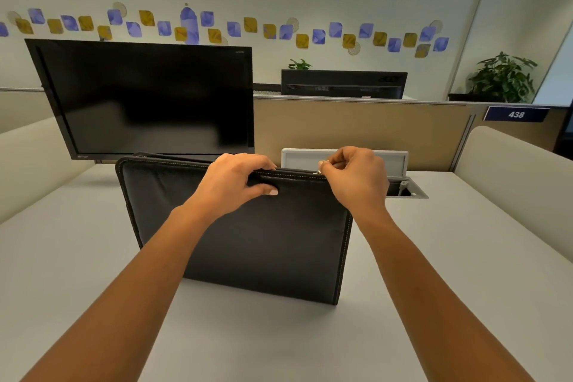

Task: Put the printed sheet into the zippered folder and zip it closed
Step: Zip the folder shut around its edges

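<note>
A black leather zippered folder (273, 245) stands upright on its lower edge on the white desk (77, 257). My left hand (235, 183) grips the folder's top edge near the middle, thumb on the near face and fingers over the top. My right hand (356, 177) pinches the small metal zipper pull (319, 169) at the top edge, towards the right corner. The printed sheet is not visible.
A dark monitor (148, 99) stands behind the folder on the left. A cable box with a raised grey lid (393, 158) is set into the desk at the back right. Beige partitions (356, 130) enclose the desk, with a "438" sign (516, 114) at right.
</note>
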`<state>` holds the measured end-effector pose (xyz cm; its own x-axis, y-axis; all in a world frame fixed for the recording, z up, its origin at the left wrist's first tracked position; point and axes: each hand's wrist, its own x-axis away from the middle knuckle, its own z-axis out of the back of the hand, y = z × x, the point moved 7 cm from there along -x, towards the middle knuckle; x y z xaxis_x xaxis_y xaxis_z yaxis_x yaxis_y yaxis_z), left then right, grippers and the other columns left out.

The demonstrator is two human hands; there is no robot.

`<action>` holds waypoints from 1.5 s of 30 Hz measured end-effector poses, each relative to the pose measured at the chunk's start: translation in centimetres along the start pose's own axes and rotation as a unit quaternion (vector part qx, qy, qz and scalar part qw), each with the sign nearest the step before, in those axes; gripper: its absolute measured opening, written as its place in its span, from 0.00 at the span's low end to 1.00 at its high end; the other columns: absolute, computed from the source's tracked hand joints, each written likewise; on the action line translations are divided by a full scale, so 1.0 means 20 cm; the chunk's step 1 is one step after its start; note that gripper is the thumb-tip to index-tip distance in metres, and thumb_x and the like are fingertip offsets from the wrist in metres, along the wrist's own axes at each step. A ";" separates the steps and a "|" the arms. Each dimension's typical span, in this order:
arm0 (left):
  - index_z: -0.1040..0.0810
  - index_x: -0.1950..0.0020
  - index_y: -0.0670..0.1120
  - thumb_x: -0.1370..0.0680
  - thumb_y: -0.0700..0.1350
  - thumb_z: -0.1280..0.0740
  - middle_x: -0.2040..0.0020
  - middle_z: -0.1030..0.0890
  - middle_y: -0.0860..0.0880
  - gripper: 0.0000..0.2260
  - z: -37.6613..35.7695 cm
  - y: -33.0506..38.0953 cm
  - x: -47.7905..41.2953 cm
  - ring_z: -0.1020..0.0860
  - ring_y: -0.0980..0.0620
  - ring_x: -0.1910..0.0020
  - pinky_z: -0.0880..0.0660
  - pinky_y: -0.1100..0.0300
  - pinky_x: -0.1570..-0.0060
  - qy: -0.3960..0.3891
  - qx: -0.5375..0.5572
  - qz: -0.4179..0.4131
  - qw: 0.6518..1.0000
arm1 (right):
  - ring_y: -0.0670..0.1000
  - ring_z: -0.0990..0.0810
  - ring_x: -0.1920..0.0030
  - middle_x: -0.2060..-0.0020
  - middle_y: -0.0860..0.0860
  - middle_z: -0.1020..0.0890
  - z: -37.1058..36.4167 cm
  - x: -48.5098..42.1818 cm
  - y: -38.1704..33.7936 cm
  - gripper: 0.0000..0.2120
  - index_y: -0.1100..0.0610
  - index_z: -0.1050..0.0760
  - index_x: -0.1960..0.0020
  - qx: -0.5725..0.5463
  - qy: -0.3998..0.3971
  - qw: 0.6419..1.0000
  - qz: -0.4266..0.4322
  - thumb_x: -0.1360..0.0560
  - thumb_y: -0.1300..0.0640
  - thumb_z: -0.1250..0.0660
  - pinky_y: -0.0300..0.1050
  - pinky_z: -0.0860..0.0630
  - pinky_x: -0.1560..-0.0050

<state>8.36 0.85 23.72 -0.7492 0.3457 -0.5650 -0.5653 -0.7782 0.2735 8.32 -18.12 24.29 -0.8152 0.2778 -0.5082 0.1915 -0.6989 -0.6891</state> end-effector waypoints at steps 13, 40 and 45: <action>0.21 0.47 0.45 0.32 0.48 0.27 0.52 0.18 0.47 0.15 -0.02 -0.01 -0.02 0.21 0.47 0.53 0.23 0.47 0.51 -0.002 -0.003 0.022 1.000 | 0.51 0.18 0.59 0.60 0.53 0.18 0.00 0.13 0.52 0.05 0.55 0.24 0.62 -0.244 -0.008 0.944 -0.224 0.28 0.57 0.31 0.43 0.22 0.54; 0.25 0.39 0.46 0.31 0.55 0.30 0.44 0.19 0.46 0.24 -0.07 0.10 -0.08 0.23 0.46 0.45 0.29 0.50 0.46 -0.035 -0.049 0.026 0.998 | 0.49 0.20 0.60 0.62 0.51 0.19 -0.26 0.45 0.76 0.07 0.53 0.24 0.63 -0.369 -0.042 0.850 -0.373 0.26 0.59 0.33 0.40 0.23 0.54; 0.25 0.40 0.52 0.30 0.56 0.31 0.46 0.19 0.50 0.20 -0.17 0.24 -0.14 0.23 0.49 0.47 0.30 0.56 0.53 -0.068 -0.024 0.005 0.997 | 0.46 0.19 0.61 0.64 0.49 0.18 -0.14 0.31 0.57 0.07 0.52 0.23 0.63 -0.426 -0.020 0.854 -0.296 0.26 0.59 0.33 0.30 0.24 0.66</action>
<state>9.01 -5.62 23.97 -0.7963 0.4031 -0.4509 -0.5429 -0.8051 0.2390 7.04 -22.59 11.80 -0.9216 0.3823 0.0665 0.0538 0.2956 -0.9538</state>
